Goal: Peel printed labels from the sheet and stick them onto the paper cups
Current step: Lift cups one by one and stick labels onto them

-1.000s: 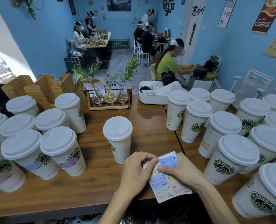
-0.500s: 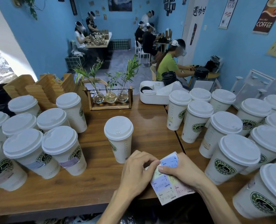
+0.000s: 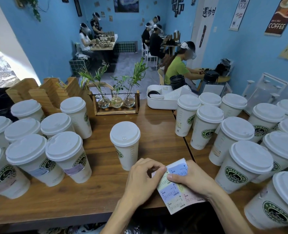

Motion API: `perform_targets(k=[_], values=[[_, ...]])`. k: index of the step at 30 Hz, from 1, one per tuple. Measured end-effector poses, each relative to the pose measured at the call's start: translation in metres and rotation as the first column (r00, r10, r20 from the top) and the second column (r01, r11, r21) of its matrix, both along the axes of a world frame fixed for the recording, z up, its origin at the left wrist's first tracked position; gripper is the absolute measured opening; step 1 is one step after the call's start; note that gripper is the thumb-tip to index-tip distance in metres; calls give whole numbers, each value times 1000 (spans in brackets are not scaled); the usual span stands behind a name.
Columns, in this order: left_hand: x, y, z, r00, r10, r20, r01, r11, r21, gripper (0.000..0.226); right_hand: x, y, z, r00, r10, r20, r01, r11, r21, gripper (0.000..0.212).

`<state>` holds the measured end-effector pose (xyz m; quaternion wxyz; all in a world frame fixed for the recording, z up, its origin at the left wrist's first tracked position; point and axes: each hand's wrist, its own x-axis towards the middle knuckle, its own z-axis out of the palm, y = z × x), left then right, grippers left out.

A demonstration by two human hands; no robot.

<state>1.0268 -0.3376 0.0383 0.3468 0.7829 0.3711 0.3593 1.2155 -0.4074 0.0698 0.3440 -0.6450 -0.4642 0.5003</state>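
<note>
Far left on the desk point(image 3: 96, 196), a cluster of lidded cups, two labelled cups point(image 3: 67, 159) facing us. Centre stage, one bare cup point(image 3: 125, 146) stands upright, just beyond the left hand point(image 3: 144, 180), the nearer hand to it. That hand's grip is narrow, fingertips pinching a label edge on the label sheet point(image 3: 177, 188). The sheet's long axis runs away and slightly left. The right hand point(image 3: 193, 180) clamps it, thumb on top.
</note>
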Motion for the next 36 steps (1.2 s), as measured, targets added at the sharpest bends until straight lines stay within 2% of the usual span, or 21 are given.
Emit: perform_targets(k=[5, 11, 17, 20, 23, 26, 30, 36], values=[[0, 0, -1, 1000, 5, -22, -4, 1000, 17, 9, 1, 1, 0, 1000, 9, 15, -9, 1000, 0, 12], [1, -1, -1, 999, -14, 43, 19, 991, -134, 12, 3, -1, -2, 1000, 16, 12, -17, 1000, 24, 8], [-4, -2, 0, 991, -38, 131, 67, 973, -222, 7, 4, 0, -5, 991, -18, -130, 21, 1000, 16, 11], [-6, -2, 0, 982, -43, 182, 98, 948, -304, 18, 4, 2, -7, 976, -48, -214, 53, 998, 15, 12], [-5, 0, 0, 983, -20, 181, 83, 932, -354, 19, 2, 2, -9, 966, -46, -253, 48, 999, 2, 16], [-5, 2, 2, 982, -5, 189, 73, 931, -357, 16, 1, 4, -12, 947, -43, -317, 44, 999, -6, 29], [-6, 4, 4, 983, -32, 181, 90, 941, -325, 15, 1, 8, -16, 912, -158, -380, 153, 987, -42, 47], [1, 3, 2, 986, -27, 165, 56, 983, -175, 26, -2, 8, -14, 844, -237, -481, 254, 967, -32, 32]])
